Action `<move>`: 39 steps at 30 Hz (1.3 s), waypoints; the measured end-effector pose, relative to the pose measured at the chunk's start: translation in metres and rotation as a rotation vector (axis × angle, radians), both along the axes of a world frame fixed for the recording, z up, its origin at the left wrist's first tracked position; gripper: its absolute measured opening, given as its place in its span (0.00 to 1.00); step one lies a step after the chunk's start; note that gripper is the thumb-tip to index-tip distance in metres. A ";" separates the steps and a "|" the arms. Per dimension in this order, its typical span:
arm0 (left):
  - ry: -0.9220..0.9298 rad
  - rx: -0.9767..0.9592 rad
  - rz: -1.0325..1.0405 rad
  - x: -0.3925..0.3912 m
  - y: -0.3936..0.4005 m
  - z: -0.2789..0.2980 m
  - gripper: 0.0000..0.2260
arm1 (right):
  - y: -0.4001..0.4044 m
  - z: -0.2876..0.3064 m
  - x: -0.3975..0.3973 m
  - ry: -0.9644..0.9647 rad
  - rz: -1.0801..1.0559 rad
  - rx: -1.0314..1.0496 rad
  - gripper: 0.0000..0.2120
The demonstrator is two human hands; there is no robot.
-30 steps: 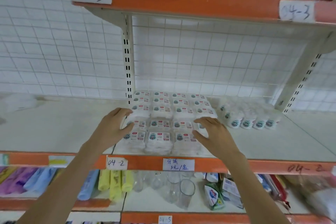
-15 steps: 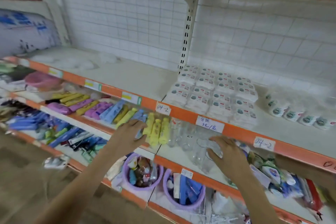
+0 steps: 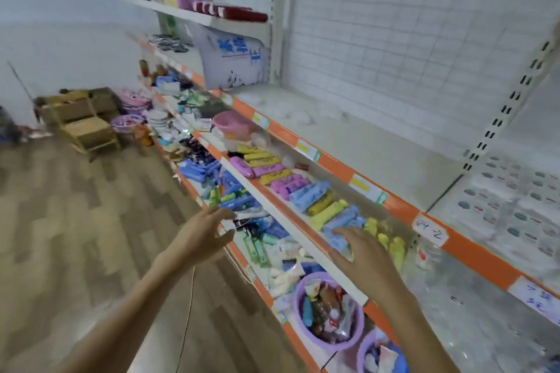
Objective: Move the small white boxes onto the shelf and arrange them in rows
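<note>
Small white boxes (image 3: 512, 206) lie in rows on the white shelf with an orange front edge (image 3: 400, 209), at the far right and blurred. My left hand (image 3: 203, 233) hangs in the air in front of the lower shelves, fingers spread, holding nothing. My right hand (image 3: 360, 248) hovers over the lower shelf edge, fingers straight, also holding nothing. Both hands are well left of and below the boxes.
The lower shelf holds coloured pouches (image 3: 272, 169) and a pink basin (image 3: 233, 124). Purple baskets (image 3: 330, 309) full of small goods sit on the lowest level. Wooden stools (image 3: 88, 127) stand on the wood-pattern floor (image 3: 75, 221) at the left. A large white bag (image 3: 233, 57) leans on the shelf further back.
My view has swung left and down, away from the rows of boxes. Both hands left the boxes and dropped in front of the lower shelves, holding nothing.
</note>
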State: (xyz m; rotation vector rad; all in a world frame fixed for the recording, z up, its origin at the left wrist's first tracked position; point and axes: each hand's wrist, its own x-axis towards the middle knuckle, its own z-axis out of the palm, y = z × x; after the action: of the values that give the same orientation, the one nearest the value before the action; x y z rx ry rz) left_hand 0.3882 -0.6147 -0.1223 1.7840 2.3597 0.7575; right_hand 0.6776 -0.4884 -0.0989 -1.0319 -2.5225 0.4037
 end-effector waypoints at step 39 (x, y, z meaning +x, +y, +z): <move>0.080 -0.190 -0.470 -0.262 0.513 0.039 0.26 | 0.440 0.018 -0.331 -0.122 -0.119 -0.085 0.26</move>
State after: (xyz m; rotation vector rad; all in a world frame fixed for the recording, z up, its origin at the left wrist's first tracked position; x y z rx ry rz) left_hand 0.1266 -0.1013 -0.0837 2.1852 1.8542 0.3901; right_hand 0.3468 -0.0488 -0.0809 -1.2672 -2.5524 0.4293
